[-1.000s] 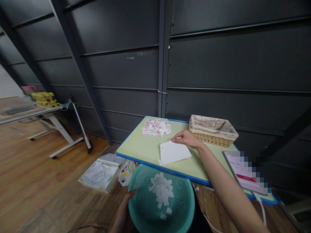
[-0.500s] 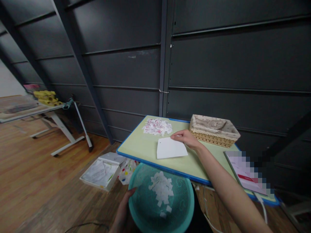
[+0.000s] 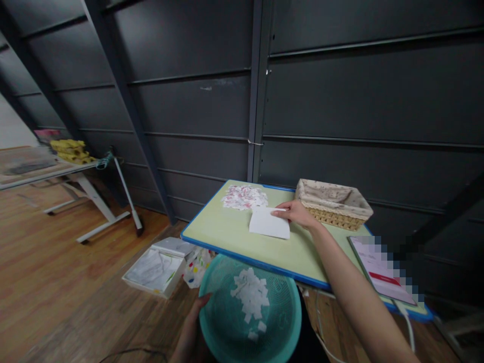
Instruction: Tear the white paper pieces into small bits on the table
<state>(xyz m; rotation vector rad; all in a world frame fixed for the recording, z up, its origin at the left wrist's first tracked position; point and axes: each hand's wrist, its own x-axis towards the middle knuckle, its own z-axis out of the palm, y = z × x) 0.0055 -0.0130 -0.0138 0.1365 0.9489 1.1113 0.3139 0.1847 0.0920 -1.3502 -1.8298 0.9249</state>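
My right hand [image 3: 295, 214] pinches the upper right edge of a flat white card [image 3: 268, 223], which lies low over the green tabletop [image 3: 212, 222]. Just behind the card is a pile of torn-looking white and pinkish paper scraps [image 3: 244, 196]. Below the table's front edge, my left hand [image 3: 200, 305] grips the left rim of a round teal plastic basket [image 3: 289, 322]. Small white paper pieces [image 3: 250, 292] are heaped inside that basket, with a few lying apart from the heap.
A cloth-lined woven basket [image 3: 333, 217] stands at the table's back right. Nearer on the right lies a tablet [image 3: 381, 275] with a white cable [image 3: 408, 322]. An open white box [image 3: 155, 272] and a spotted plastic bag [image 3: 196, 267] are on the floor at left. A dark panelled wall [image 3: 189, 101] rises behind.
My right hand has shifted slightly right, and the card has moved back toward the scrap pile with its angle changed. My left hand and the teal basket stay nearly in place.
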